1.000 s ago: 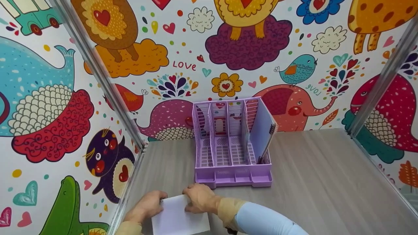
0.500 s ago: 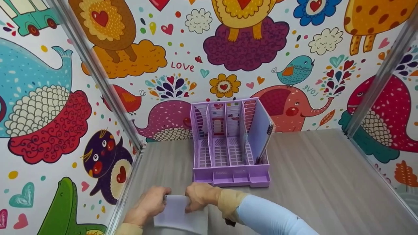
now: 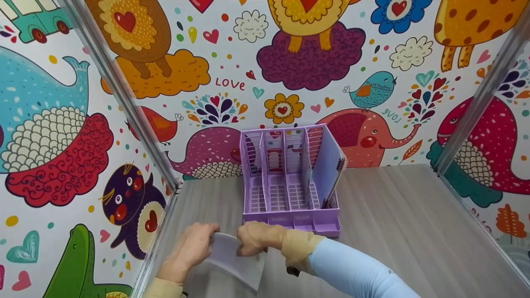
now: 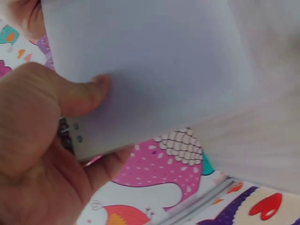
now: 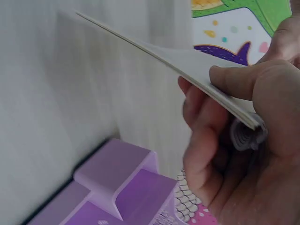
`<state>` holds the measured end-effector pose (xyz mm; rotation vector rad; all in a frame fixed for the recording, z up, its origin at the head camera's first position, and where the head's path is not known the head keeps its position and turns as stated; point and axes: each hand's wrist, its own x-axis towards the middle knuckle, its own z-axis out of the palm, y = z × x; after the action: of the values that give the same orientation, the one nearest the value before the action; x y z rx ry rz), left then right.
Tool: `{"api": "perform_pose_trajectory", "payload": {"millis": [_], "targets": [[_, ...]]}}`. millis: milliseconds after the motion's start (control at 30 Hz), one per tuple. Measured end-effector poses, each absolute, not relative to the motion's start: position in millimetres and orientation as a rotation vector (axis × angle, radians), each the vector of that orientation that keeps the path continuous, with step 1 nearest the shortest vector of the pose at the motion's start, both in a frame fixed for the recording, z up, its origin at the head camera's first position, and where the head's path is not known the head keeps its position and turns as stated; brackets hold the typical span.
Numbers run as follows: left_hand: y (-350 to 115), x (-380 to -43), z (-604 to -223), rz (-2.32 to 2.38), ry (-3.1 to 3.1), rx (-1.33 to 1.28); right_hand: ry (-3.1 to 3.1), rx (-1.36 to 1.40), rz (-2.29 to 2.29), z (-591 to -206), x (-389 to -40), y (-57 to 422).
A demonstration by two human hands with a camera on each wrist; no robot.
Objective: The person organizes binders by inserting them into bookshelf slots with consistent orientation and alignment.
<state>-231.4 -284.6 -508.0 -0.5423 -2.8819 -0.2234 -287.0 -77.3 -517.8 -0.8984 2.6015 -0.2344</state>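
Note:
Both hands hold a thin spiral-bound notebook (image 3: 234,256) with a pale, plain cover, tilted above the table. My left hand (image 3: 191,250) grips its left corner at the bound edge; in the left wrist view the thumb (image 4: 86,96) lies on the cover near the punched holes. My right hand (image 3: 257,239) pinches the same edge farther right, its fingers curled beneath and the thumb on top in the right wrist view, close to the coil (image 5: 246,133). Just beyond the hands stands a purple desk rack (image 3: 285,215) with upright dividers and small front trays.
In the rack's rightmost slot stands a light-blue item (image 3: 327,161) with a dark spiral binding on its right edge. The grey wood-look table (image 3: 397,223) extends to the right. Cartoon-printed walls (image 3: 232,37) with metal corner posts (image 3: 124,93) enclose the back and sides.
The notebook has risen off the table and tipped, its near edge now bent and hanging. Both hands have moved up and slightly forward toward the rack.

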Motion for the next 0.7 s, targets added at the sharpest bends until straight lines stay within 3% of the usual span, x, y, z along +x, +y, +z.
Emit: {"api": "perform_pose_trajectory", "payload": {"millis": [200,467,700], "targets": [[-273,-234,-493,-0.149,-2.807,-0.553,2.497,-0.871,-0.289,-499,-301,-67],[-260,-244,-483,-0.217,-2.728,-0.507,2.525,-1.156,-0.165,-475,-311,-56],[-253,-260,-490,-0.492,-2.658,-0.288,2.549,-0.977,-0.179,-456,-324,-45]]}}
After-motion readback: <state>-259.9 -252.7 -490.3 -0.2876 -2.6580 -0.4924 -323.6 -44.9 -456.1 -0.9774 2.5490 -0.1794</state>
